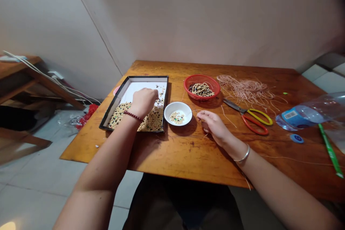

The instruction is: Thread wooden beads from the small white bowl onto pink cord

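Observation:
My left hand (145, 101) hangs over a black-rimmed shallow tray (166, 91) of small beads (152, 120), mostly cream with some dark and green ones. Its fingers are curled downward and closed, and their tips are hidden, so what they hold does not show. Right of the tray stands a small white bowl (172, 106) with a few beads at its bottom. My right hand (214, 125) is beside the bowl, thumb and forefinger pinched on a thin pale cord (195, 110). That cord reaches left toward the bowl's rim.
Behind the bowl sits a red plastic basket (201, 97) of strung beads. Scissors (248, 114) with red and yellow handles lie right of it, near a pink cord heap (245, 88). Farther right are a plastic bottle (302, 116), a blue cap (297, 138) and a green strip-like object (330, 151).

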Demonstrator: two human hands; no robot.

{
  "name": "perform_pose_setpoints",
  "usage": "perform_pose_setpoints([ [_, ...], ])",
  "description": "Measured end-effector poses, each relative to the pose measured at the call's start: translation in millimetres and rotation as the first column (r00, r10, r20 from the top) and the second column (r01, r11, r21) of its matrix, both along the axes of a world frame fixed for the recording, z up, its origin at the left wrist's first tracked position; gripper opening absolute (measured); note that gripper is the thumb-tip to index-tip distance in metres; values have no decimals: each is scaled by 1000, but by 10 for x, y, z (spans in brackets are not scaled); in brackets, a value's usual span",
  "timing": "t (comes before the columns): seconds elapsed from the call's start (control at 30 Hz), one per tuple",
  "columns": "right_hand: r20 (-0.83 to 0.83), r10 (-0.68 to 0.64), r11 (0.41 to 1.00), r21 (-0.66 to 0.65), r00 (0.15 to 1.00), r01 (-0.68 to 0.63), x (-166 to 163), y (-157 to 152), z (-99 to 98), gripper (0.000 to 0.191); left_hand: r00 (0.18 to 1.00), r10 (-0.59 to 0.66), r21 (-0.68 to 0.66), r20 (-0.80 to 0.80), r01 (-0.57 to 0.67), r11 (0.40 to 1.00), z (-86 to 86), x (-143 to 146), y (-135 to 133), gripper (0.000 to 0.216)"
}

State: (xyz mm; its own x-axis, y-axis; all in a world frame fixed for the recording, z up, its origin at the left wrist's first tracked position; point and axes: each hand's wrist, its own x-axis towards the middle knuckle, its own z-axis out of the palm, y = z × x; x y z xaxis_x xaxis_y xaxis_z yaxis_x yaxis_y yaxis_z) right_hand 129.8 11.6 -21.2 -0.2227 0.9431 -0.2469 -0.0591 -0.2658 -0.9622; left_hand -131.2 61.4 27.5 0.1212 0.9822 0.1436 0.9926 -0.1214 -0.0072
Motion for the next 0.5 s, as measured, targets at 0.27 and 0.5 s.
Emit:
perform_pose_setpoints([
  [0.27, 61, 11, 946, 324, 998, -30, -28, -5, -6, 27, 306, 46, -174, 951, 406, 897, -93, 509, -202, 42],
  [0.5, 104, 49, 892, 442, 993, -91, -22, -29, 10, 26, 176, 156, -223, 972, 487, 844, -170, 550, -218, 43],
])
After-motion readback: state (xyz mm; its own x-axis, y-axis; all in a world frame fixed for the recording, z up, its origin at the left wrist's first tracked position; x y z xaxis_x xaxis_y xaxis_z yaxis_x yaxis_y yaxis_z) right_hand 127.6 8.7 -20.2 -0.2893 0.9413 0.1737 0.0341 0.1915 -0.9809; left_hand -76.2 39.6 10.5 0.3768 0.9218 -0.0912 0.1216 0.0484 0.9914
